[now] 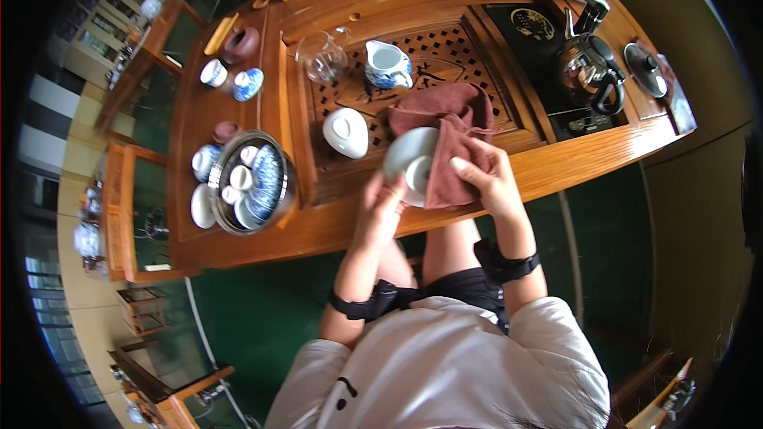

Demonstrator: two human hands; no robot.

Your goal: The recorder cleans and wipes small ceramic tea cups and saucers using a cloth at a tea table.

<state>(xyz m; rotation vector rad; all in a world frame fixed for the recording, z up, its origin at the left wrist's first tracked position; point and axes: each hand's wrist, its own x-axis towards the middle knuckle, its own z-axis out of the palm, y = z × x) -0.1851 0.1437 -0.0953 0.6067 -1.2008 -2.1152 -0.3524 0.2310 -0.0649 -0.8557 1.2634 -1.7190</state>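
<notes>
A pale porcelain bowl [409, 150] is held tilted above the front edge of the wooden tea table [334, 237], its foot ring facing me. My left hand [382, 205] grips the bowl's lower left side. With my right hand [490, 179] I pinch a brown cloth [456, 170] against the bowl's right side, the thumb on top. Part of the cloth spreads behind the bowl over the slatted tea tray [381, 134]. Just left of the bowl, a white porcelain lidded or heart-shaped piece [346, 133] rests on the tray. The bowl's inside is hidden.
Behind are a blue-and-white pitcher [387, 65] and a glass vessel [325, 59]. A metal basin [286, 185] with several cups stands left, near a clay teapot [241, 44]. At right, a metal kettle [587, 68] sits on a black hob [524, 50].
</notes>
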